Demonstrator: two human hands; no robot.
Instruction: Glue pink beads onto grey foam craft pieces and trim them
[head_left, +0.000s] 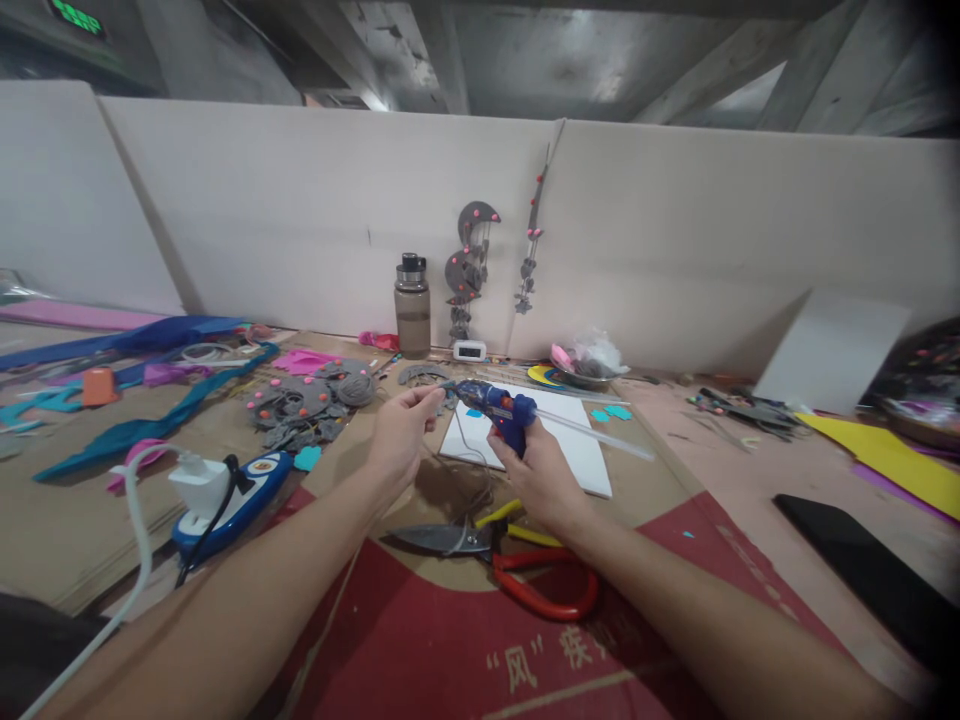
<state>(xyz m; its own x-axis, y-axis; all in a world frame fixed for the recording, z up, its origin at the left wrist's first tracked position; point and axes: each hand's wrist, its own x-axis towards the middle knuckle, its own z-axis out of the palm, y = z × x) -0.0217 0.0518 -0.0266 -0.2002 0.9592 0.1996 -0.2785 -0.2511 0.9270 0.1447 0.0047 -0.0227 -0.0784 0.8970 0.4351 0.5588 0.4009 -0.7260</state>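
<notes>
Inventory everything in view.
Plastic glue gun: 1, blue, right grip
Thin rod: 1, translucent, gun's rear
Metal-bladed scissors: 1, red-yellow handles, centre
Rectangular sheet: 1, white, centre
Lidded bottle: 1, grey-brown, by wall
Digital display: 1, white, beside bottle
Flat phone: 1, black, right
Power strip: 1, blue, left
Felt-like pile: many pieces, grey, left
Dotted hangings: 2, grey-pink, on wall
Printed cardboard: uncounted, brown-red, underneath
Craft pieces: many, multicoloured, both sides
Left grip: 1, bare, gun's front
Right grip: 1, bare, gun's handle

soft light — faint shadows — edges stretched, top right black
</notes>
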